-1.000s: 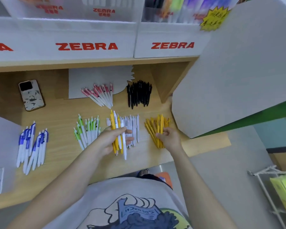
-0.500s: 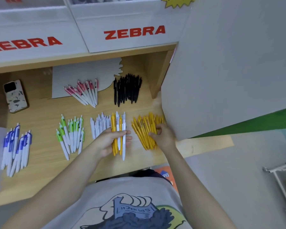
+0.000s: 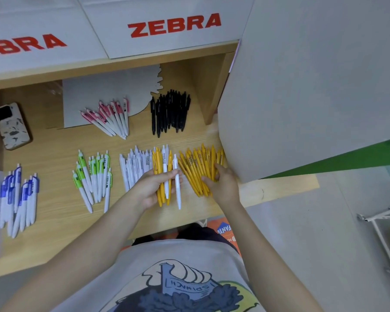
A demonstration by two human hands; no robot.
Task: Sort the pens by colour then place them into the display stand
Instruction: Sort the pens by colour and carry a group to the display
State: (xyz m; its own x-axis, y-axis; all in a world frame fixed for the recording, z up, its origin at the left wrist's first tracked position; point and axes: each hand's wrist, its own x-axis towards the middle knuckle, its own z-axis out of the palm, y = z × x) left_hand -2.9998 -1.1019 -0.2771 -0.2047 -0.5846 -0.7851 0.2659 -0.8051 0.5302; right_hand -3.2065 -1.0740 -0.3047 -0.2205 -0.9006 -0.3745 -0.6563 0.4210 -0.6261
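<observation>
Your left hand (image 3: 152, 188) is curled around a small mixed bunch of pens (image 3: 167, 176) (yellow and white together), thumb across the barrels and fingers wrapped beneath; the bunch stands roughly upright in your view, just above the wooden counter (image 3: 54, 233). Your right hand (image 3: 221, 183) rests on the near end of the yellow pile (image 3: 198, 167), fingers bent over the barrels and thumb alongside; whether it has actually closed on any of them, I cannot tell.

The sorted groups lie across the counter; the white pens (image 3: 133, 167) sit just left of your held bunch, partly behind your left fingers; the green-and-white pens (image 3: 95, 176) are further left; the blue-and-white pens (image 3: 18, 194) lie near the left edge. Further back, the pink-and-white pens (image 3: 110, 118) fan out over a grey card (image 3: 88, 95), and the black pens (image 3: 169, 111) lie beside them to the right.

A phone (image 3: 11, 126) lies face down at the back left; the white display stand (image 3: 162, 28) with red ZEBRA lettering sits on the shelf above; a large grey panel (image 3: 313, 86) covers the right end of the yellow pile.
</observation>
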